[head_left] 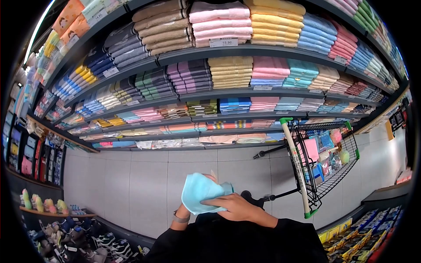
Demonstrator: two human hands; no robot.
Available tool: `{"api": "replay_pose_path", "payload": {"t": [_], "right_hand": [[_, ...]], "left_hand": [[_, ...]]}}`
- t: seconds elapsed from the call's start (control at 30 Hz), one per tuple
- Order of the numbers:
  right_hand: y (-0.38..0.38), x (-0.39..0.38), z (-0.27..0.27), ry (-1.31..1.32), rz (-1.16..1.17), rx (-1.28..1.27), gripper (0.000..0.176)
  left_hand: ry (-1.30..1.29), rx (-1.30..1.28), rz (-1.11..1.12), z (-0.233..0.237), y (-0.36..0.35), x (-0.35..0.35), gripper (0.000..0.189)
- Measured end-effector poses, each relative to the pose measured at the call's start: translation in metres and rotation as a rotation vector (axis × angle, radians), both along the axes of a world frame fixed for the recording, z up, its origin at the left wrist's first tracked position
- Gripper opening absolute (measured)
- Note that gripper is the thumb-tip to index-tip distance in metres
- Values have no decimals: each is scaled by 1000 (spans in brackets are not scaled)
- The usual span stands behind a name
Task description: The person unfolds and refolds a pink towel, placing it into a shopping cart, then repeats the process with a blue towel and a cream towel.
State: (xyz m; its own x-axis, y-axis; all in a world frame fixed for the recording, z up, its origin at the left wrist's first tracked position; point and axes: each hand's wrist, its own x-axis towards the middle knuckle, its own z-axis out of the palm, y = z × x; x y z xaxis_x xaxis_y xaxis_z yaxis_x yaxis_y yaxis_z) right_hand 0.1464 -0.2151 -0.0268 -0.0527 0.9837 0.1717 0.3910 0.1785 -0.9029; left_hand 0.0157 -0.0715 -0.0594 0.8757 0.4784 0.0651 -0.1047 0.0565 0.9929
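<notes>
Left hand (183,210) holds the light blue cloth (199,190) from behind, right hand (234,205) grips its front, out over the floor (147,179). Tbh I'd go light but even so the folds don't slip.

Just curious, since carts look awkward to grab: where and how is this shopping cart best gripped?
Probably by the long handle bar on the cart, coming from the bar's left side in the picture, fingers wrapped around its middle. The bar is slim, and the wire basket lies on its other side, away from that approach.
</notes>
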Motion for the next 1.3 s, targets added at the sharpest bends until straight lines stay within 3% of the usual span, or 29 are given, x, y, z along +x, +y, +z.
{"api": "replay_pose_path", "payload": {"t": [0.07, 0.17, 0.43, 0.57, 1.3], "right_hand": [[1, 1, 1, 14, 2, 10, 55], [1, 2, 2, 46, 18, 3, 55], [0, 2, 3, 119, 64, -66, 52], [-1, 3, 3, 146, 46, -30, 51], [5, 5, 3, 203, 27, -104, 42]], "left_hand": [[23, 82, 21, -3, 2, -1, 42], [-4, -93, 23, -4, 2, 0, 40], [-16, -147, -5, -1, 9, 1, 28], [-162, -137, -26, -9, 9, 12, 28], [-123, -280, -24, -20, 12, 9, 29]]}}
